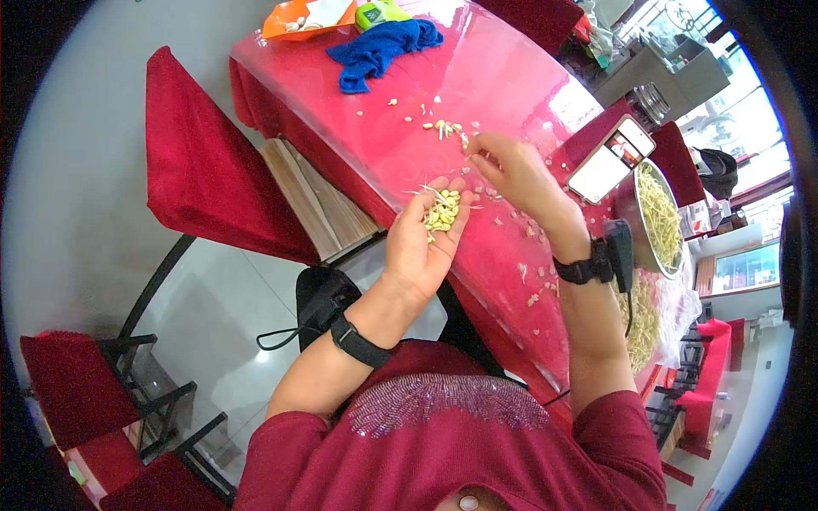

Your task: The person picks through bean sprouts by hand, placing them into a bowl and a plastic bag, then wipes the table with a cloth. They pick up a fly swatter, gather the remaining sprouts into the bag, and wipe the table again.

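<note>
My left hand (415,255) is turned palm up at the table edge, cupped around a small pile of yellow bean sprout heads (442,211) with a few thin white stems. My right hand (518,173) hovers over the red table (375,140), its thumb and forefinger pinched together. Whatever lies between those fingertips is too small to make out. Just beyond them, a few loose bean heads (449,129) lie scattered on the tabletop. Pale skins and bits (528,228) are strewn beneath and beside my right forearm.
A metal bowl of bean sprouts (658,217) stands at the right, with more sprouts (641,328) by a clear plastic bag (677,315). A phone (612,160) leans near the bowl. A blue cloth (383,51) and an orange tray (307,19) sit at the far end.
</note>
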